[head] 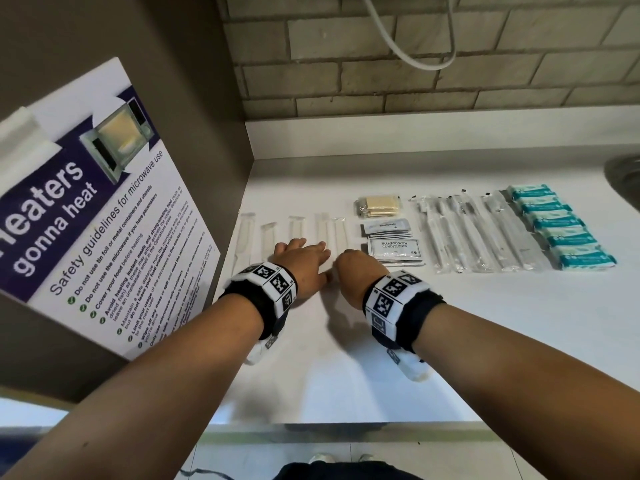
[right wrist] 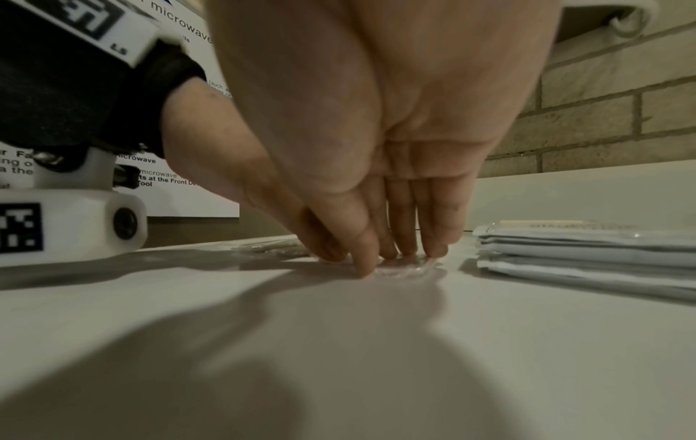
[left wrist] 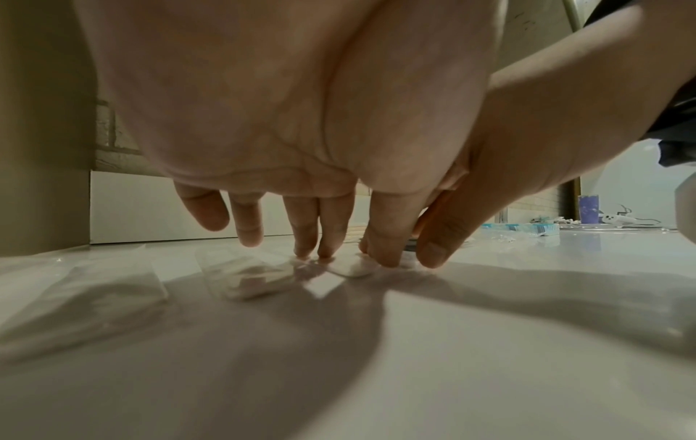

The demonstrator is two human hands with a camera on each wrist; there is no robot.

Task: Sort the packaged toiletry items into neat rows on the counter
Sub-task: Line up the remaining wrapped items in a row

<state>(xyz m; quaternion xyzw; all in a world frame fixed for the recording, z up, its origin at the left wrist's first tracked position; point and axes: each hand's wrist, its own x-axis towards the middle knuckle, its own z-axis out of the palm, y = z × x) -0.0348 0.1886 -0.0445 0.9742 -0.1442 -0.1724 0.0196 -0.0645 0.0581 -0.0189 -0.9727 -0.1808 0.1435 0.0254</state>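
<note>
Several long clear packets (head: 295,230) lie side by side at the left of the white counter (head: 346,358). My left hand (head: 301,252) reaches over their near ends, fingers straight and spread, tips pressing on the clear packets (left wrist: 248,279). My right hand (head: 353,263) is just to its right, touching it. Its fingers (right wrist: 403,238) are straight and held together, with their tips pressing the near end of the rightmost clear packet (right wrist: 410,269). To the right stand stacked sachets (head: 394,249), a yellowish packet (head: 379,204), wrapped toothbrushes (head: 467,233) and a row of teal packs (head: 561,226).
A cabinet side with a microwave safety poster (head: 104,202) walls in the counter's left end. A brick wall (head: 381,81) with a hanging cable (head: 408,46) is behind. A sink rim (head: 623,174) shows at far right. The counter's front edge (head: 346,422) is near my body.
</note>
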